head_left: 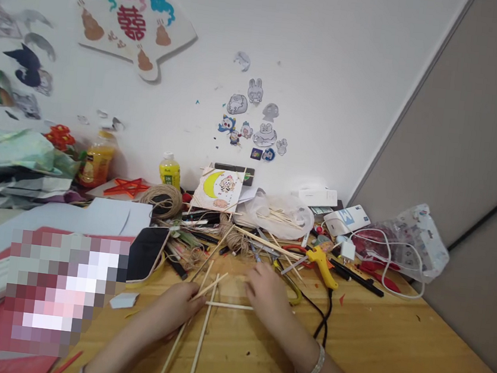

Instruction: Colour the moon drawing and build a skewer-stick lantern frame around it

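Observation:
My left hand (183, 306) is closed around thin wooden sticks (169, 362), their ends poking out past the thumb. Just right of it, another long stick (200, 348) lies on the table, and a shorter crosswise stick (230, 305) runs from it under my right wrist. My right hand (265, 293) is over the table near the front of the clutter, its fingers curled. What those fingers hold, if anything, is hidden. Beyond it lies a yellow hot glue gun (321, 265) with a black cord.
A phone (147, 254) and papers lie on the left. Behind are a ball of twine (163, 202), a framed moon picture (218, 189), a yellow-labelled bottle (170, 170) and a plastic bag holding sticks (278, 217). A white charger (347, 250) with its cable sits at right.

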`<action>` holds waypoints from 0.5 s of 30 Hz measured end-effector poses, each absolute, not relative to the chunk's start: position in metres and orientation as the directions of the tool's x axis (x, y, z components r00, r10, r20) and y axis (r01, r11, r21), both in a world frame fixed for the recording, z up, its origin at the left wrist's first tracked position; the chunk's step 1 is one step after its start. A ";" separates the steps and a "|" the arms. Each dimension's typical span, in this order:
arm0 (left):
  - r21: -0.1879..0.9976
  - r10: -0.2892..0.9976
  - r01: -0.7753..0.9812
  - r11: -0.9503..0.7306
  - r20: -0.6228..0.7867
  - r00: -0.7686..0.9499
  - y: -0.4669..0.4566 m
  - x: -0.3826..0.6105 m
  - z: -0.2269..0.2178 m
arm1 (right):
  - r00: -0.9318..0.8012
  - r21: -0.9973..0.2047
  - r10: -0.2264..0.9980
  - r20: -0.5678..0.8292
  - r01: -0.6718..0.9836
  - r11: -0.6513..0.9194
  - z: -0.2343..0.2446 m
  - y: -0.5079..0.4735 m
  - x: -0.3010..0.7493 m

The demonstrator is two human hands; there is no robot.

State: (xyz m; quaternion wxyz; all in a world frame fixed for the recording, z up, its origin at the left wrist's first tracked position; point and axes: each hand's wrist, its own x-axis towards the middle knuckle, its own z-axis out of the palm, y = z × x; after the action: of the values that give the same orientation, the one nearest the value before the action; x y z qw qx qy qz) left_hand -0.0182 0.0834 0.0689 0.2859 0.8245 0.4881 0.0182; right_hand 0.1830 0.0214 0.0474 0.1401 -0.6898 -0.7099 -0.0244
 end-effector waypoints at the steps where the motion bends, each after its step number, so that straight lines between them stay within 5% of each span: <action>1: 0.507 0.809 0.782 -0.361 -0.246 0.533 0.083 -0.019 0.067 | 0.044 -0.110 0.978 0.203 0.994 -0.022 0.052 0.023 0.191; 7: 0.619 0.818 0.755 -0.217 -0.306 0.486 0.078 -0.020 0.056 | 0.147 -0.052 0.978 0.151 0.989 -0.140 0.066 0.024 0.219; 15: 0.610 0.793 0.727 -0.315 -0.253 0.555 0.086 -0.019 0.056 | 0.242 -0.179 0.948 0.209 0.962 -0.206 0.066 0.026 0.238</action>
State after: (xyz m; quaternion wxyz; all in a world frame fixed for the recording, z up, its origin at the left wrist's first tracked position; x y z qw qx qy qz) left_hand -0.0192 0.0864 0.0563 0.3497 0.8094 0.4695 0.0469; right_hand 0.2377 0.0259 0.0656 0.1362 -0.7762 -0.6150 -0.0264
